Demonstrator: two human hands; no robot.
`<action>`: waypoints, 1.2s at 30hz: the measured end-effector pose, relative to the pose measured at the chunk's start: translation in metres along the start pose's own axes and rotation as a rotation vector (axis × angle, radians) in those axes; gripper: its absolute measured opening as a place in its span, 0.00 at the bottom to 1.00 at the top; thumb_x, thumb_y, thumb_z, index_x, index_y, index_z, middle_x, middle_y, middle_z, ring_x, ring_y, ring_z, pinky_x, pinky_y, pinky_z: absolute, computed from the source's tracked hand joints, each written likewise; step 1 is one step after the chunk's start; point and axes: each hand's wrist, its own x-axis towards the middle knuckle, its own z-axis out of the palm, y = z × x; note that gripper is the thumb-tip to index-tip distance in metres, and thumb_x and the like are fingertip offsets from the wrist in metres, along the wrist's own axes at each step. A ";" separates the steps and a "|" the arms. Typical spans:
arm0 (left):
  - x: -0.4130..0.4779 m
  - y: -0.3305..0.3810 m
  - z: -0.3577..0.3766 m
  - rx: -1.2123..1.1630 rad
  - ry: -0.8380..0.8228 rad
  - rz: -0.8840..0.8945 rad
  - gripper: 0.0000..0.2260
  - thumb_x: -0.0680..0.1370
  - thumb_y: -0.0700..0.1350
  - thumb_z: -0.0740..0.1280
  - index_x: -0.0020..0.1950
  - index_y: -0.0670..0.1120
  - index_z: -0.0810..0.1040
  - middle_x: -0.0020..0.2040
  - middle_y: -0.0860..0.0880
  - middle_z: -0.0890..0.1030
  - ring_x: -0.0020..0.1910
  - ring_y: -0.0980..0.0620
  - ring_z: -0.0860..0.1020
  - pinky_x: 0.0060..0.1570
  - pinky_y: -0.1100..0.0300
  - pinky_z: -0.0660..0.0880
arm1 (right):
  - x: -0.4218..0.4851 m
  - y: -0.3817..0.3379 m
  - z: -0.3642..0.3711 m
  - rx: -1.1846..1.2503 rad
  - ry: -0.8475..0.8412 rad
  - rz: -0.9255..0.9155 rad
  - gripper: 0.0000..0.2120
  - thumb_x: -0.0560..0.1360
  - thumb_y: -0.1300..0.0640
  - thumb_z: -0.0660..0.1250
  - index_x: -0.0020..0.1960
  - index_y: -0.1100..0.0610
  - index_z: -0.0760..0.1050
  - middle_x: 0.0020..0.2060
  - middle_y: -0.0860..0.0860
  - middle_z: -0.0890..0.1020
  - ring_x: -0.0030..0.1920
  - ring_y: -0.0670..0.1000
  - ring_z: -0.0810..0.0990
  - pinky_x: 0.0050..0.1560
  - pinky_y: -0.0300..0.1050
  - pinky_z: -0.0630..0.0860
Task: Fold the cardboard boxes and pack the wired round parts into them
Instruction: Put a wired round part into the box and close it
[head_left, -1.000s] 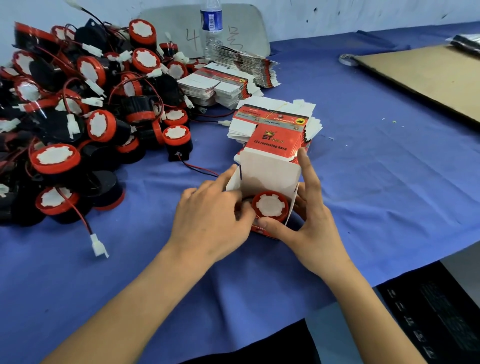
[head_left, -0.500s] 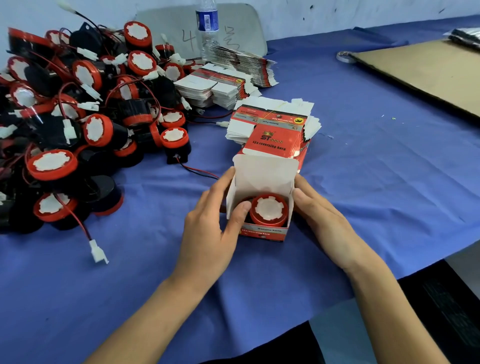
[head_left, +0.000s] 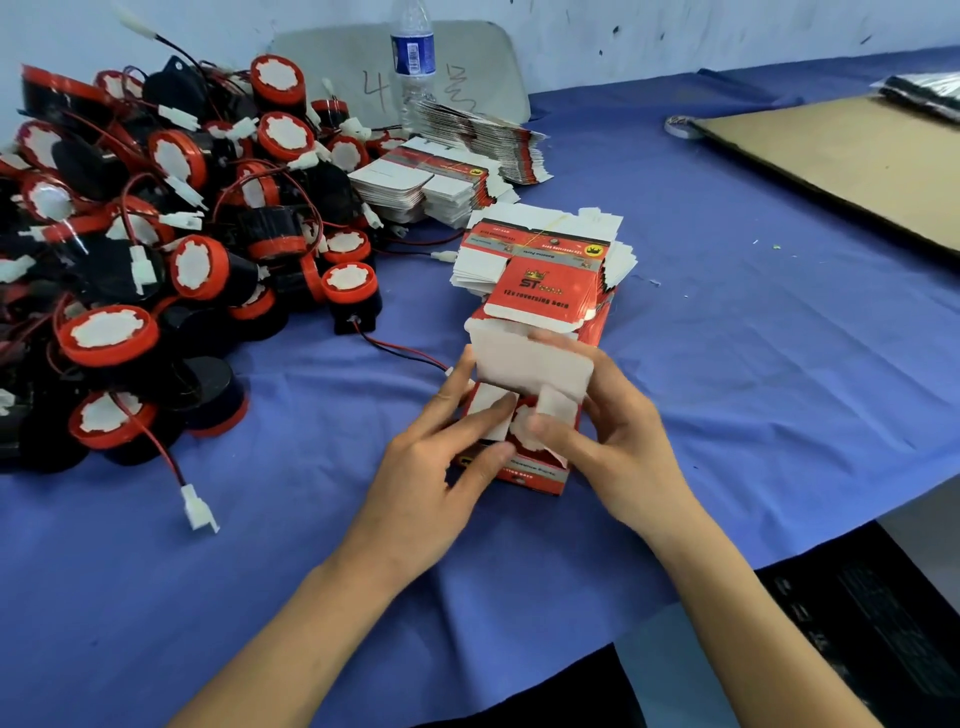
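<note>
Step in hand: closing the top of one box (head_left: 530, 475), which stands on the surface (head_left: 727, 364) between the two hands. The round part (head_left: 519, 428) sits inside, and its white face shows in the gap between the two side flaps.

The left hand (head_left: 426, 483) grips the box's left wall, with its forefinger laid on the left side flap (head_left: 488, 402). The right hand (head_left: 618, 452) grips the right wall, with its thumb on the right side flap (head_left: 558, 405). Finger detail is motion-blurred. The lid flap (head_left: 524, 364) stands raised just beyond the fingertips.

Recommendation:
- Press both side flaps flat onto the part before bringing the lid toward the wrists.
- Hold the walls square.
- Confirm the wire is fully inside; it cannot be seen.
- Tuck the lid's tongue behind the front wall nearest the palms, without creasing it.
</note>
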 end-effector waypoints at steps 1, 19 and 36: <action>0.000 -0.001 0.000 -0.007 0.013 0.017 0.18 0.75 0.47 0.67 0.65 0.51 0.75 0.74 0.55 0.62 0.69 0.71 0.62 0.64 0.76 0.61 | 0.000 -0.003 0.001 -0.004 0.054 -0.042 0.19 0.73 0.57 0.71 0.62 0.48 0.75 0.60 0.50 0.79 0.64 0.53 0.76 0.61 0.50 0.73; 0.002 0.050 0.041 0.005 0.349 -0.068 0.08 0.75 0.45 0.69 0.53 0.49 0.83 0.54 0.57 0.83 0.51 0.56 0.81 0.64 0.71 0.61 | 0.005 -0.018 0.012 -0.120 0.278 0.014 0.14 0.74 0.69 0.69 0.48 0.51 0.82 0.39 0.44 0.84 0.35 0.43 0.79 0.39 0.36 0.75; 0.000 0.015 0.019 0.076 0.116 0.135 0.13 0.72 0.45 0.74 0.54 0.43 0.82 0.58 0.51 0.79 0.60 0.53 0.77 0.68 0.63 0.65 | 0.032 -0.041 0.001 -0.599 -0.334 0.179 0.20 0.81 0.62 0.59 0.70 0.47 0.69 0.53 0.33 0.71 0.63 0.43 0.65 0.62 0.27 0.61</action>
